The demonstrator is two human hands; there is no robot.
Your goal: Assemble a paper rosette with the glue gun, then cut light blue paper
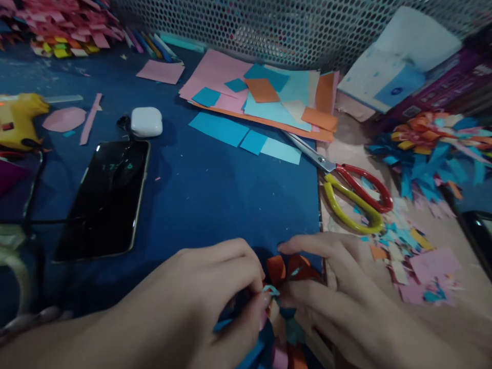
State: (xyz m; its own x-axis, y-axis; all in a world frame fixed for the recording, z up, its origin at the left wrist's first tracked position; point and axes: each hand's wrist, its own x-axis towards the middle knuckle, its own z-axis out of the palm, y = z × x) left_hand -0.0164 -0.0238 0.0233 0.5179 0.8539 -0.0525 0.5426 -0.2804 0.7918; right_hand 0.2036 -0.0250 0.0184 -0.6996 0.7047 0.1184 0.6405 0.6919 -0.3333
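Note:
Low in the picture, my left hand (pixel 215 292) and my right hand (pixel 338 287) meet over a small paper craft piece (pixel 286 271) made of orange, blue and pink curled strips. Both hands have fingers closed in a pinch on its strips. The piece lies at the near edge of a dark blue sheet (pixel 215 189). Most of the piece is hidden under my fingers.
Scissors (pixel 346 189) with red and yellow handles lie right of centre beside paper scraps (pixel 407 256). A stack of coloured paper (pixel 265 95) is at the back. A phone (pixel 105 197), white earbud case (pixel 146 121) and yellow glue gun (pixel 19 120) are left. A finished paper flower (pixel 434 148) is right.

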